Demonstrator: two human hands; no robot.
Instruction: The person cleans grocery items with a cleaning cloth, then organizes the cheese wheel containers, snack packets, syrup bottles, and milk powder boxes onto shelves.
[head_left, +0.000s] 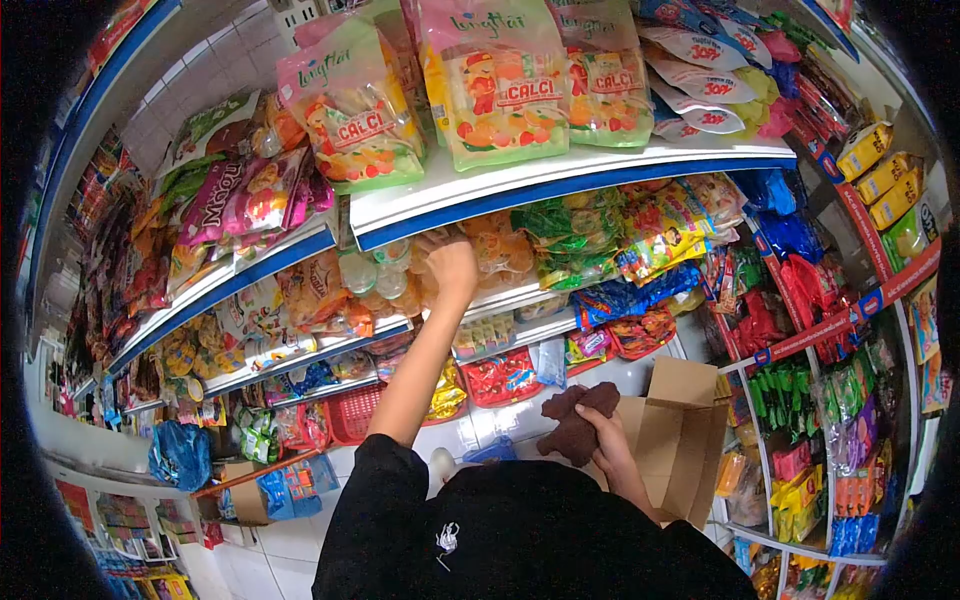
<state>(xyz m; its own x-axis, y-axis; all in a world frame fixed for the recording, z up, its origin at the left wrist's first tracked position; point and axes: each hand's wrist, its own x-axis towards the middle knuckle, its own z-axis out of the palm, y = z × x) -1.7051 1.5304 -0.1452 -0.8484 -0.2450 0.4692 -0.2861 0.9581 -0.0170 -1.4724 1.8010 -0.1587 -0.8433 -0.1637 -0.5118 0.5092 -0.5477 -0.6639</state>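
Observation:
My left hand [447,258] reaches in under the front edge of the upper shelf. It is among clear round-lidded containers [372,272] on its left and orange-toned packs [500,248] on its right. Shade and the shelf edge partly hide its fingers, so what they grip, if anything, does not show. Lower down, my right hand [606,436] is closed around a crumpled dark brown cloth [577,432], which hangs beside an open cardboard box [680,415].
The upper shelf [600,165] juts out above my left hand, bearing large Calci bags [500,95]. Green packs [575,230] and a yellow bag [660,235] lie to the right. Red baskets [503,378] stand below. A side rack [800,340] of snacks curves along the right.

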